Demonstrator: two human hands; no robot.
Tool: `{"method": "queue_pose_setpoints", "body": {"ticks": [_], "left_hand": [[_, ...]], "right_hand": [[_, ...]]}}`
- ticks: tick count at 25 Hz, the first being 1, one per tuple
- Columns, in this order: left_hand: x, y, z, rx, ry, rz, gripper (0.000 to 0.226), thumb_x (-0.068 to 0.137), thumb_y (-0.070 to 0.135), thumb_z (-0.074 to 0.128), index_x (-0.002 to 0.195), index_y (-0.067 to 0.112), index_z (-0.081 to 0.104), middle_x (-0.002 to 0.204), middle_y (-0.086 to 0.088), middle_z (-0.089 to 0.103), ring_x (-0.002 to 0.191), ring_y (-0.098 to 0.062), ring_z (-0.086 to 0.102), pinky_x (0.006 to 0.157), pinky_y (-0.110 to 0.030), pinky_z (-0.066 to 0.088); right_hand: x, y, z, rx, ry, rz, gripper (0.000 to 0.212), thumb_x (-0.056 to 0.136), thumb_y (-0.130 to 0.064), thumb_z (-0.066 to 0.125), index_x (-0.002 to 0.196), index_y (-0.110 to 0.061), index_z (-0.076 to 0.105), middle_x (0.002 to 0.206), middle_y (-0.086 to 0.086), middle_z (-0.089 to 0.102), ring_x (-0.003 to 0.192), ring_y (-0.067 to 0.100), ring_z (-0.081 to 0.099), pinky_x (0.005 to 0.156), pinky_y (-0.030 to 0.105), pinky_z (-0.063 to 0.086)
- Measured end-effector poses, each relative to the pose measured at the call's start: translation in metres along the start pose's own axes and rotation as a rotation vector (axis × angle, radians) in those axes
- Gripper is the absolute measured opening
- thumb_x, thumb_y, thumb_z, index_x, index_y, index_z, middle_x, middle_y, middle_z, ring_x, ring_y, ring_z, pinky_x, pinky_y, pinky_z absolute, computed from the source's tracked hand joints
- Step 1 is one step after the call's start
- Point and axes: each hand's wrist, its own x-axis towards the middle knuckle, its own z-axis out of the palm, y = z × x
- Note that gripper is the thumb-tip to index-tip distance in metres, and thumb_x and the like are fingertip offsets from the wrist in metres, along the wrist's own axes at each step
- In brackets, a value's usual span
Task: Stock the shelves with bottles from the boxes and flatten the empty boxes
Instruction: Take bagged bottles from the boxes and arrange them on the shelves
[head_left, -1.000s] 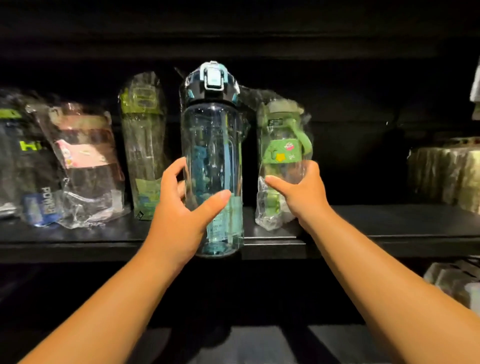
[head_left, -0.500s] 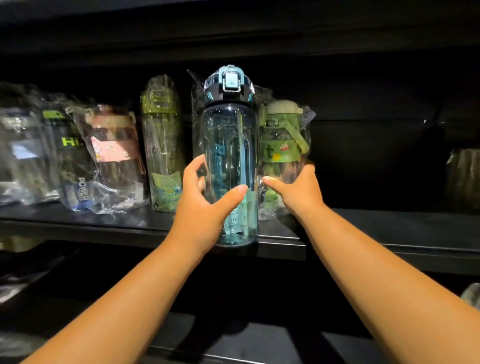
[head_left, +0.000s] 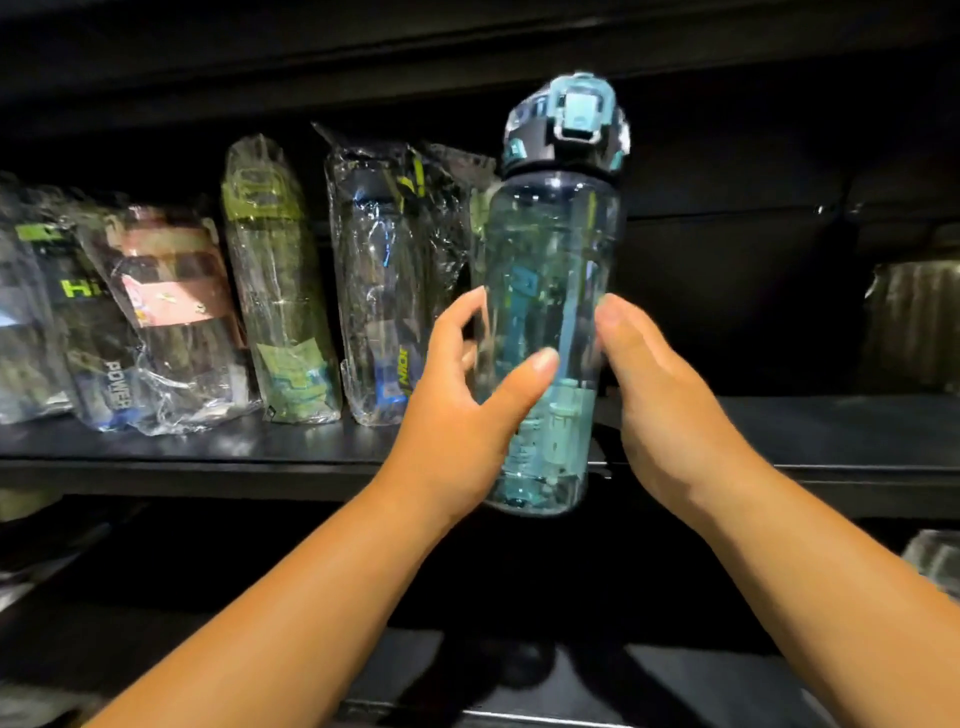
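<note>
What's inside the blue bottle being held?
Inside the blue bottle: a pale straw running down to light teal pieces near the base. The left hand covers part of the lower body; blur hides finer detail.

The tall translucent teal-blue plastic bottle has a black lid with pale blue clasp and trim. The flat shelf board is black. From its left edge inward, the following are visible:

- A wrapped black bottle with neon-green and white lettering.
- A wrapped pink-banded bottle.
- A wrapped olive-green bottle with a green label.
- A wrapped dark-capped clear bottle with blue and yellow-green print.
</note>
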Motion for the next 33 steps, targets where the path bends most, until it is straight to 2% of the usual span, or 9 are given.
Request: {"method": "queue_pose_setpoints", "body": {"ticks": [3,5,7,10,14,20,23,25,33], "left_hand": [[0.004,0.011,0.030,0.045,-0.045,0.011,0.064,0.087,0.065,0.035,0.145,0.041,0.031,0.137,0.031,0.042,0.118,0.024,0.041,0.093,0.005,0.030],[0.011,0.012,0.043,0.105,-0.066,0.006,0.071,0.085,0.063,0.025,0.151,0.038,0.027,0.143,0.029,0.033,0.122,0.022,0.032,0.088,0.011,0.020],[0.020,0.008,0.048,0.177,-0.088,0.020,0.062,0.093,0.060,0.026,0.151,0.036,0.031,0.147,0.023,0.035,0.123,0.020,0.033,0.092,0.006,0.018],[0.029,-0.011,0.038,0.400,-0.063,0.072,0.036,0.103,0.041,0.040,0.137,0.033,0.049,0.127,0.013,0.053,0.100,0.020,0.047,0.083,0.002,0.032],[0.027,-0.037,0.025,0.686,-0.036,0.134,0.030,0.094,0.041,0.049,0.116,0.026,0.063,0.108,0.010,0.061,0.101,-0.008,0.056,0.092,-0.033,0.047],[0.026,-0.040,0.032,0.927,-0.126,0.098,0.027,0.095,0.041,0.052,0.118,0.029,0.060,0.116,0.007,0.060,0.112,-0.018,0.053,0.093,-0.039,0.046],[0.026,-0.037,0.038,1.024,-0.151,0.089,0.029,0.096,0.047,0.047,0.117,0.031,0.059,0.114,0.006,0.057,0.108,-0.019,0.052,0.095,-0.042,0.045],[0.025,-0.036,0.039,1.027,-0.141,0.089,0.030,0.095,0.048,0.046,0.114,0.031,0.060,0.112,0.006,0.057,0.108,-0.020,0.053,0.094,-0.043,0.045],[0.022,-0.038,0.042,1.031,-0.134,0.066,0.027,0.095,0.047,0.048,0.111,0.031,0.061,0.112,0.006,0.055,0.107,-0.020,0.053,0.093,-0.041,0.045]], "right_hand": [[0.003,-0.011,-0.018,0.086,-0.012,0.027,0.065,0.074,-0.063,0.060,0.127,-0.027,0.056,0.116,-0.007,0.072,0.108,0.012,0.069,0.096,0.040,0.051],[0.009,-0.012,-0.028,0.074,0.052,-0.007,0.064,0.073,-0.061,0.061,0.126,-0.025,0.057,0.115,-0.006,0.072,0.106,0.012,0.069,0.098,0.042,0.052],[0.017,-0.008,-0.039,-0.043,0.138,-0.056,0.068,0.074,-0.068,0.064,0.127,-0.027,0.054,0.116,-0.008,0.071,0.106,0.009,0.068,0.099,0.042,0.052],[0.030,0.006,-0.057,-0.296,0.262,-0.086,0.084,0.079,-0.066,0.065,0.146,-0.027,0.035,0.135,-0.009,0.057,0.121,0.008,0.057,0.106,0.040,0.045],[0.044,0.022,-0.071,-0.386,0.377,-0.068,0.088,0.086,-0.058,0.063,0.153,-0.026,0.017,0.149,0.002,0.042,0.132,0.017,0.046,0.105,0.034,0.040],[0.046,0.037,-0.078,-0.727,0.209,0.062,0.090,0.087,-0.043,0.071,0.152,-0.026,0.010,0.152,0.001,0.028,0.128,0.019,0.044,0.086,0.025,0.037],[0.043,0.038,-0.088,-0.816,0.190,0.090,0.065,0.083,-0.048,0.073,0.124,-0.020,0.033,0.112,-0.006,0.052,0.089,0.011,0.056,0.062,0.022,0.038],[0.044,0.038,-0.091,-0.842,0.207,0.143,0.055,0.081,-0.053,0.073,0.110,-0.023,0.037,0.090,-0.015,0.051,0.075,0.004,0.052,0.056,0.023,0.037],[0.047,0.045,-0.086,-0.994,0.132,0.269,0.068,0.085,-0.055,0.068,0.127,-0.016,0.030,0.093,-0.008,0.051,0.076,0.012,0.052,0.057,0.030,0.036]]}}
